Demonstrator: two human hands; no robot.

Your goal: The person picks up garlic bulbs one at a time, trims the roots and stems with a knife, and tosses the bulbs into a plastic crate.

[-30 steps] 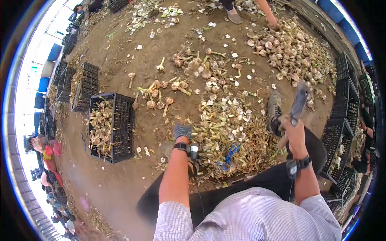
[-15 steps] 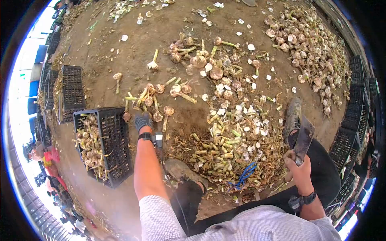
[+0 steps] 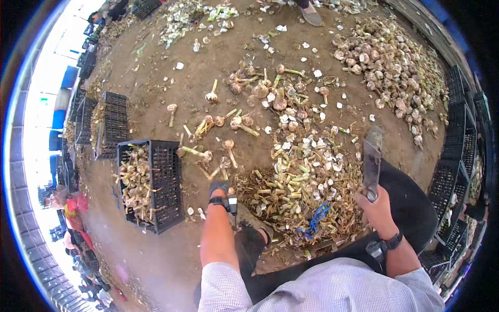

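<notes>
- Gloved left hand (image 3: 219,186) grips a stemmed, papery garlic bulb (image 3: 222,165).
- Right hand (image 3: 375,208) clasps a flat steel cleaver (image 3: 371,167).
- Black slatted plastic crate (image 3: 167,182) sits left; fibrous trimmings (image 3: 291,192) lie between.

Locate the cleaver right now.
In the head view, the cleaver is right of centre, held blade-up in the right hand, just right of the pile of cut stems and above the person's dark trouser leg.

Left hand (image 3: 219,186) gloved, arm stretched forward and down; right hand (image 3: 375,208) raised, fingers curled shut.
</notes>
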